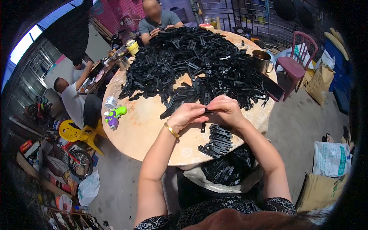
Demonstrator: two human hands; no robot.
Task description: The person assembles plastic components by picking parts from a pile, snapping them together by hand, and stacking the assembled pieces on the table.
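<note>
Along the lower edge of the frame runs a black-and-white patterned garment (230, 207), and just above it an open whitish sack (209, 186) holds black plastic pieces. Above the sack, on the round pale wooden table (142, 132), a short stack of slim black plastic clips (217, 142) lies fanned in a row. At the centre of the frame, the left hand (188, 116), a gold-coloured bracelet (171, 130) at its wrist, and the right hand (227, 110) meet fingertip to fingertip, both pinching a small black plastic piece (209, 110) largely hidden by the fingers. Beyond them, a broad heap of similar black pieces (184, 57) fills the upper middle. A green-and-purple toy gun (114, 116) lies left of centre; a brownish metal mug (261, 61) stands at upper right.
</note>
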